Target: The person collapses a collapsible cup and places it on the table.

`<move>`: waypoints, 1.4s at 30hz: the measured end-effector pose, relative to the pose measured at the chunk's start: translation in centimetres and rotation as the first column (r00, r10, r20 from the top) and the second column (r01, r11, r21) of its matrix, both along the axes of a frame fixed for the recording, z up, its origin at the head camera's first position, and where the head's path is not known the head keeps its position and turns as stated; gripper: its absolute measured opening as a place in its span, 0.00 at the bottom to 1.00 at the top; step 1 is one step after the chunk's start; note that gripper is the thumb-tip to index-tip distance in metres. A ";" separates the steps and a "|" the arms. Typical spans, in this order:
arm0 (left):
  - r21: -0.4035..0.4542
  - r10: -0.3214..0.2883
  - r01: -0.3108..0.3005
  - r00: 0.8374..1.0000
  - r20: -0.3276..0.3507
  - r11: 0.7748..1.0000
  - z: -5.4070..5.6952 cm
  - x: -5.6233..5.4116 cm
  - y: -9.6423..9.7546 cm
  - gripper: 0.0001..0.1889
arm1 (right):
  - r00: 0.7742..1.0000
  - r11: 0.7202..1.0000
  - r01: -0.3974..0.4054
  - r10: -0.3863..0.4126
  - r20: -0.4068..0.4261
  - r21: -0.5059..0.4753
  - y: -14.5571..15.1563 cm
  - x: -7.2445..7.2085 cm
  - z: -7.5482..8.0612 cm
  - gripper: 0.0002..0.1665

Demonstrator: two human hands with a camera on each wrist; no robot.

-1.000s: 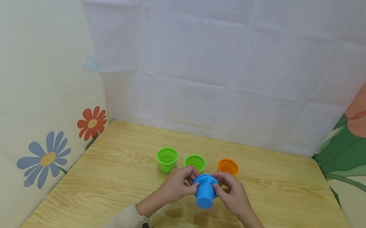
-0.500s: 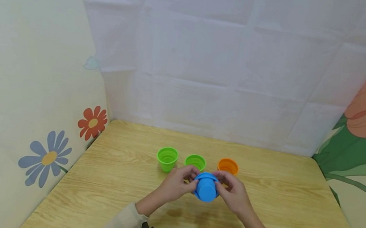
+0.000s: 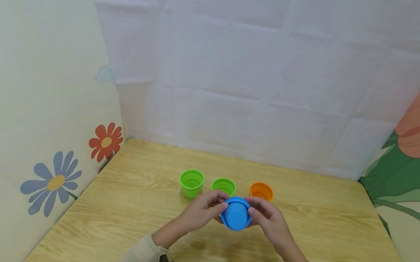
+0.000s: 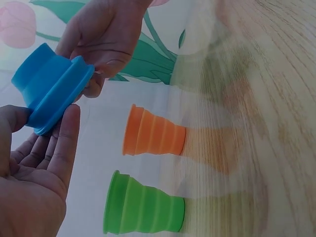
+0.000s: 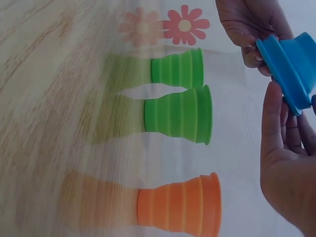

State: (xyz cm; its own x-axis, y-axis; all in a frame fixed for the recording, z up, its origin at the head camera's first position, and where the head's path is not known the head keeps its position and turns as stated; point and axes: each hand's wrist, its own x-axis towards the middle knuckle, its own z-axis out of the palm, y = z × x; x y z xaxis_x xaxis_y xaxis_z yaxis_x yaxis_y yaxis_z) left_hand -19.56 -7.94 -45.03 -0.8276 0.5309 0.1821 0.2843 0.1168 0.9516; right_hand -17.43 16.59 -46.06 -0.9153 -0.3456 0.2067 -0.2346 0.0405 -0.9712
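Observation:
A blue collapsible cup, partly folded, is held above the table between both hands, its small base turned toward the head camera. My left hand pinches the rim on the left, thumb on the near side and fingers behind. On the opposite side my right hand pinches the rim the same way. In the left wrist view the blue cup is tilted, its wide rim facing the fingers. Beyond the hands stand a green cup, a second green cup and an orange cup, all upright with ribbed walls.
The wooden table reflects the cups. A white cloth hangs along its back edge. Flower-printed sheets rise at the left and right sides.
The blue cup's protruding base section has become shorter as the cup folds into its rim, and its base has come up toward the rim. Both hands stay at the rim; the other cups stand still.

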 end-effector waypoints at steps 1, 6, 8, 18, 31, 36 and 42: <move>0.001 0.000 0.000 1.000 0.003 1.000 0.0 0.0 0.0 0.15 | 1.000 1.000 -0.009 0.009 0.001 -0.003 0.0 0.0 0.0 0.20; 0.003 -0.021 0.021 1.000 0.017 1.000 0.1 0.1 -0.3 0.14 | 0.999 0.999 -0.037 0.037 0.002 -0.011 0.0 0.2 0.0 0.21; 0.001 -0.033 0.033 0.999 0.027 0.999 0.2 0.1 -0.3 0.14 | 0.999 0.999 -0.040 0.040 -0.001 -0.015 0.0 0.2 0.0 0.21; -0.038 -0.083 0.085 0.996 0.032 0.996 0.7 0.1 -0.6 0.18 | 0.998 0.998 -0.056 0.056 -0.028 -0.019 0.0 0.1 0.0 0.21; -0.098 -0.093 0.091 0.996 -0.013 0.991 0.8 0.2 -0.6 0.16 | 0.991 0.991 -0.109 0.114 -0.067 0.075 0.2 0.2 -0.1 0.19; -0.112 -0.089 0.087 0.996 -0.015 0.990 0.9 0.3 -0.5 0.16 | 0.989 0.990 -0.113 0.121 -0.082 0.088 0.0 0.2 0.0 0.19; -0.141 -0.054 0.049 0.998 -0.029 0.989 0.8 0.3 -0.3 0.17 | 0.985 0.990 -0.082 0.098 -0.141 0.111 -0.4 0.2 -0.2 0.18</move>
State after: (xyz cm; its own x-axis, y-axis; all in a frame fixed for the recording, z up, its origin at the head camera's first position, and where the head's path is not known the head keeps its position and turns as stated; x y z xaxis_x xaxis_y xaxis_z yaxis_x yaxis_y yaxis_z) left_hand -19.23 -8.28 -44.26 -0.7934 0.5949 0.1289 0.3237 0.2330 0.9170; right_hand -17.22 16.16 -46.22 -0.8422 -0.4520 0.2939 -0.3804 0.1120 -0.9180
